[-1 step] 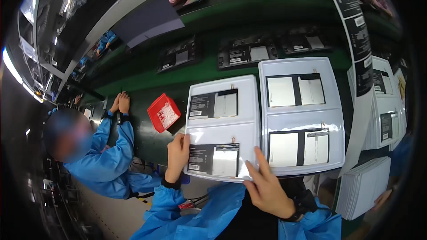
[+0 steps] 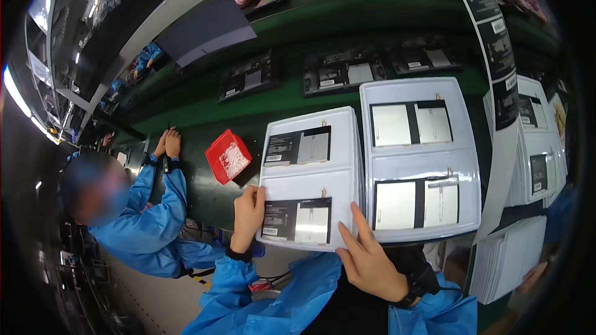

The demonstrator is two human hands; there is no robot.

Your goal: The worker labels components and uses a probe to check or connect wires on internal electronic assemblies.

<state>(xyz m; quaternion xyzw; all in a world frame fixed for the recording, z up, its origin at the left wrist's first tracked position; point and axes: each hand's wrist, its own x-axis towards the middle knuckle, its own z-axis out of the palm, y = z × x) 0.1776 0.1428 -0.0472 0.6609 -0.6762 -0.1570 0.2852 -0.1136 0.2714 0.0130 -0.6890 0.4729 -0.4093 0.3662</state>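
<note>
A shallow white plastic tray lies in front of me. Each of its two compartments holds a flat battery pack, the far pack and the near pack, both part black and part silver. My left hand grips this tray's left edge near the front, fingers closed on the rim. At its front right corner, my right hand rests with fingers stretched and apart, touching the edge. Beside it on the right, a second white tray carries two more packs, a far one and a near one.
A red bin of small white pieces stands left of the trays. Dark device housings line the green bench behind. Stacked trays and a label-covered post are at right. A co-worker in blue sits at left.
The tray under my hands has shifted very slightly left, and my right hand's fingers have moved slightly with its corner. The left hand keeps its grip.
</note>
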